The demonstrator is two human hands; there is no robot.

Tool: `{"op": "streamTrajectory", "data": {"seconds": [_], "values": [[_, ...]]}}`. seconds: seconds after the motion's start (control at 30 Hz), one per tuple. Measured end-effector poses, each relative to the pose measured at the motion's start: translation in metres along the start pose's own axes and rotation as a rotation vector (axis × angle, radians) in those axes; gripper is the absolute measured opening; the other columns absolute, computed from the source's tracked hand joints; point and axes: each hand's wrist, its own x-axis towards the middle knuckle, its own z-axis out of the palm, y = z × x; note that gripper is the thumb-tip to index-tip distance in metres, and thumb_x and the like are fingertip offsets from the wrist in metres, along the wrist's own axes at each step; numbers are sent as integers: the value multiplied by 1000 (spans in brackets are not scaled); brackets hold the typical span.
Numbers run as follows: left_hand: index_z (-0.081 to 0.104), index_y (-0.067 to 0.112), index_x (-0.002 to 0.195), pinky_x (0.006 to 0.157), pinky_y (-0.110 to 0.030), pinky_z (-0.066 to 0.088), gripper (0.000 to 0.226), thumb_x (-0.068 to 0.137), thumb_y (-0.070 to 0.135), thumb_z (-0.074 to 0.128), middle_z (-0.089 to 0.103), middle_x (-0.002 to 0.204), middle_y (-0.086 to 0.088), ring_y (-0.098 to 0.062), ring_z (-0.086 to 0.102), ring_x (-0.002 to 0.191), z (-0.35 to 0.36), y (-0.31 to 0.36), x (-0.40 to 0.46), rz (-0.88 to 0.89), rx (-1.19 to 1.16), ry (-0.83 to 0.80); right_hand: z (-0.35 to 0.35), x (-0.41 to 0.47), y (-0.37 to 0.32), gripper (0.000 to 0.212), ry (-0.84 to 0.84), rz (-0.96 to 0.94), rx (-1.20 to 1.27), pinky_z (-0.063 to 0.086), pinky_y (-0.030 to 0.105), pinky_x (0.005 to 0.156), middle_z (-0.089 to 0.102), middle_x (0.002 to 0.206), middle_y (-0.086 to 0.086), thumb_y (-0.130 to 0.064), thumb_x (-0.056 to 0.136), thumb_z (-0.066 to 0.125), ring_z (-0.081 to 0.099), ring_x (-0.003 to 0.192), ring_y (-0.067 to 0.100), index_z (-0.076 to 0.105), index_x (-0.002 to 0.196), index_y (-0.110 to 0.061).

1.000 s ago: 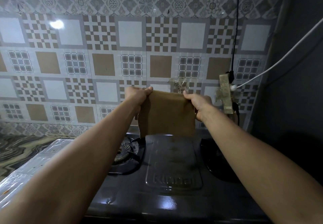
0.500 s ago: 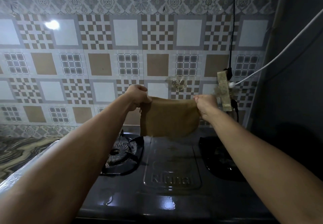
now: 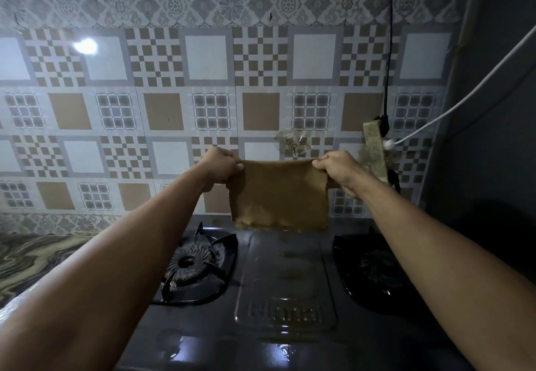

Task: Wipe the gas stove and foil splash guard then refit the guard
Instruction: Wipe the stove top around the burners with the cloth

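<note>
Both hands are holding lower than before: left hand [image 3: 222, 165] and right hand [image 3: 338, 167] pinching the brown cloth [image 3: 280, 194], seemingly taut, above the gas stove [image 3: 285, 280].

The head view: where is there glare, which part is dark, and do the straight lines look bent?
Head view: a bright glare spot on the tiled wall upper left, smaller reflections on the gas stove front; the right burner and right wall lie in shadow; tile lines bow toward the edges, wide-angle distortion.

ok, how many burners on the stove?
2. The left burner sits below the left forearm, grate plainly visible. The right burner is in shadow, partly hidden by the right forearm. The raised centre panel lies between them.
</note>
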Motion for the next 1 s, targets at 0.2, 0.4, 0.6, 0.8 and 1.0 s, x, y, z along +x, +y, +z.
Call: {"op": "streamTrajectory", "data": {"seconds": [0.2, 0.4, 0.6, 0.8, 1.0], "values": [[56, 4, 88, 51, -29, 52, 4, 89, 5, 60, 58, 82, -11, -21, 60, 68, 23, -1, -4, -254, -190, -53, 33, 1, 6, 4, 97, 174, 130, 49, 31, 58, 58, 75, 7, -14, 82, 62, 61, 71, 24, 63, 84, -11], [60, -3, 107, 57, -37, 60, 19, 93, 9, 56, 70, 91, -19, -31, 72, 78, 52, 3, -10, -308, -439, -195, 59, -21, -1, 27, -256, 224, 425, 55, 48, 88, 70, 98, 16, -28, 96, 50, 67, 99, 29, 66, 93, -6], [60, -7, 107, 66, -42, 62, 24, 85, 2, 66, 73, 87, -20, -29, 74, 74, 59, -12, -7, -264, -416, -69, 61, -27, 8, 48, -206, 356, 522, 51, 41, 76, 65, 99, 13, -30, 95, 32, 59, 94, 24, 70, 106, -3], [67, 4, 100, 71, -39, 61, 15, 91, -1, 57, 70, 103, -18, -27, 71, 89, 71, -10, -8, -151, -380, -145, 77, -19, 42, 74, -227, 756, 788, 47, 63, 85, 63, 110, 30, -62, 95, 27, 61, 98, 45, 56, 115, 2], [68, 5, 106, 84, -40, 59, 29, 92, 29, 62, 72, 105, -12, -27, 70, 97, 69, -29, -6, -61, -342, -265, 87, 11, 69, 77, -88, 584, 1177, 39, 64, 100, 59, 124, 24, -70, 90, 24, 57, 113, 44, 46, 136, -11]]}}
